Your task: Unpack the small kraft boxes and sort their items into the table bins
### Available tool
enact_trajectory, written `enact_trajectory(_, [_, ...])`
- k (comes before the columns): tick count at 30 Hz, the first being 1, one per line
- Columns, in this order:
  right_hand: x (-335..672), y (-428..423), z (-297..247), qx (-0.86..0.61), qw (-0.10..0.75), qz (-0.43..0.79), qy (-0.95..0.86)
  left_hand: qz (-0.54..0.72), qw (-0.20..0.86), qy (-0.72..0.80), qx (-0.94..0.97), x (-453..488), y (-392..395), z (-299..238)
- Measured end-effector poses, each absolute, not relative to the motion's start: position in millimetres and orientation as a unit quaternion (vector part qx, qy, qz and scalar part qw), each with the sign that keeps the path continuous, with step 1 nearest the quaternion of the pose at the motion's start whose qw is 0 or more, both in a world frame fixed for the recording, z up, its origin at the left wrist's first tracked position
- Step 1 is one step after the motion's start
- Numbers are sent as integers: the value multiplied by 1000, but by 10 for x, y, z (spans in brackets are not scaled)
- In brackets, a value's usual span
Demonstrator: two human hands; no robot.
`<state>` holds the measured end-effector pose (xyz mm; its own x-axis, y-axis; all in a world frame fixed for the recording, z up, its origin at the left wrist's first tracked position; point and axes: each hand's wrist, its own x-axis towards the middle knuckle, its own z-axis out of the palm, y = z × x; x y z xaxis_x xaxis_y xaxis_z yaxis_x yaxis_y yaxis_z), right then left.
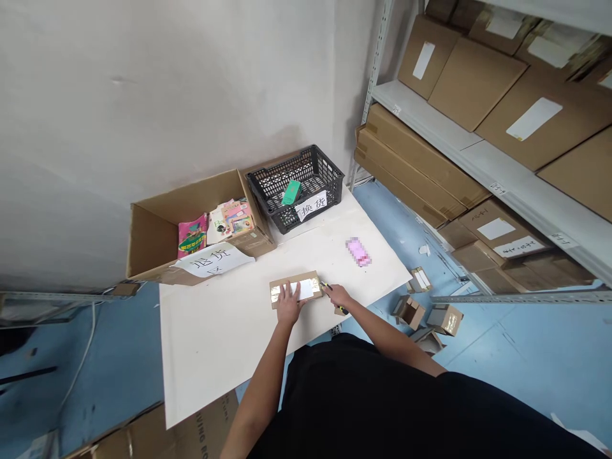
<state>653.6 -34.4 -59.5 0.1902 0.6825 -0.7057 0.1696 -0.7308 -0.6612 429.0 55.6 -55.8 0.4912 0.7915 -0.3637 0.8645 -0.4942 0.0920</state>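
A small brown cardboard box point(312, 276) with a white label and shiny tape lies on the white table point(215, 363) near its front edge. My left hand point(289, 306) rests flat on top of the box, fingers spread. In my right hand point(338, 296) is a black and yellow utility knife point(343, 310), gripped with its front end at the box's right end. Whether the blade touches the cardboard I cannot make out. A blurred pink item point(358, 252) lies on the table to the right.
Behind the hands stand an open carton point(157, 223) of books and a black plastic basket point(335, 182) holding a green item point(291, 192). Shelves point(478, 143) with cartons rise on the right. Several small opened boxes point(444, 319) lie on the blue floor.
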Motion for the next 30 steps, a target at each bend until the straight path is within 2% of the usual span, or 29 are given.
enact_trajectory(4, [6528,-565,-683,-728,214,592,-271,-141,131,490,850,4305,589,-493])
enact_trajectory(9, [6561,-726,-885,-760,289,565,-142,-149,106,554,812,4426,557,-359])
enact_trajectory(12, [6634,-648,-988,-804,261,520,-125,-157,96,623,761,4466,517,-284])
enact_trajectory(16, [6853,-400,-1029,-829,259,464,-173,-149,118,646,739,4307,546,-236])
enact_trajectory(21, [7110,-107,-970,-839,272,438,-172,-73,190,644,738,3987,645,-261])
enact_trajectory(27, [6325,122,-898,-779,325,454,-284,-146,238,673,685,3983,739,-280])
enact_trajectory(30, [5803,148,-862,-783,279,473,-294,-162,239,679,675,4034,777,-279])
